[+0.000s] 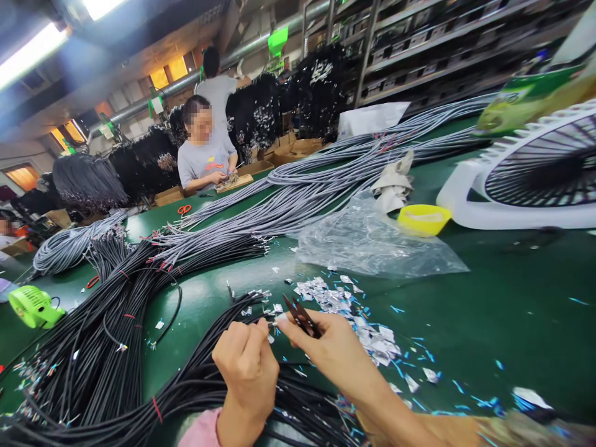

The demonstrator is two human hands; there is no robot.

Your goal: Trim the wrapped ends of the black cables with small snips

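Left hand [246, 363]: fingers pinched together on a small cable end [272, 323], toward the tabletop's [488, 310] near edge. Right hand [338, 341]: fingers clamped around a dark two-pronged tool [302, 316]. Foil scraps [321, 293] and blue bits [429, 356] suggest many ends trimmed; this one seems unfinished. Black cables [181, 380] remaining: cannot tell how many.

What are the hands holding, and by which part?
Right hand: dark tool, held behind its pointed tips. Left hand: pinched shut; contents, if any, too small to tell.
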